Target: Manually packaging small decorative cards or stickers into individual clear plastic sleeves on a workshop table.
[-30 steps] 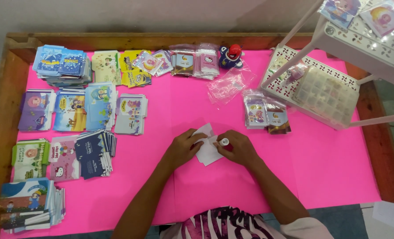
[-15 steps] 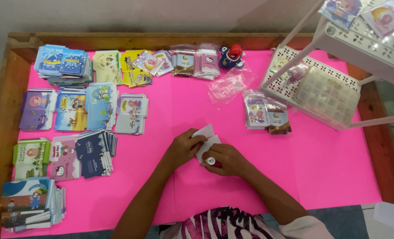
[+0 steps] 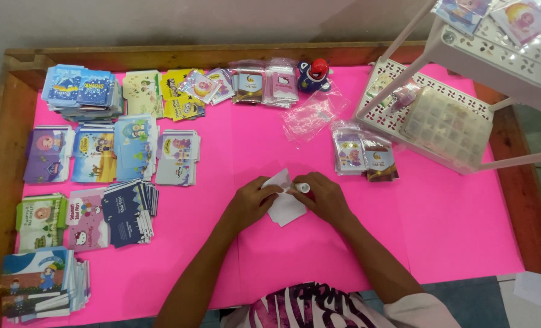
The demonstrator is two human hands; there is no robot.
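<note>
Pink paper covers the table (image 3: 452, 231), which is framed by a brown wooden rim, as seen from the head camera looking straight down. Near the middle of the pink surface a small white paper (image 3: 284, 206) is held flat against the table between the two hands. The left hand (image 3: 253, 200) is laid on the paper's left edge, its fingers curled and pressed down on the sheet. The right hand (image 3: 326, 195) is closed at the paper's upper right corner, where a small white cylindrical thing (image 3: 303, 187), perhaps a glue stick or a cap, is pinched between its fingertips; what it is cannot be told for certain.

Stacks of printed cards are laid out in rows on the left half of the table: a blue stack (image 3: 81, 90) at the far corner, purple and light blue ones (image 3: 94, 152) below it, a dark blue fan of cards (image 3: 128, 211) nearer the hands, and a further pile (image 3: 40, 282) at the near left corner. Yellow cards (image 3: 179, 100) and small wrapped packets (image 3: 264, 85) are lined along the far edge, beside a small blue and red toy figure (image 3: 315, 74). An empty clear plastic bag (image 3: 313, 115) lies beyond the hands, and two wrapped packets (image 3: 364, 155) lie just to its right. A white perforated rack (image 3: 428, 118) stands at the far right, with a clear compartment box (image 3: 449, 124) resting on its lower shelf.
</note>
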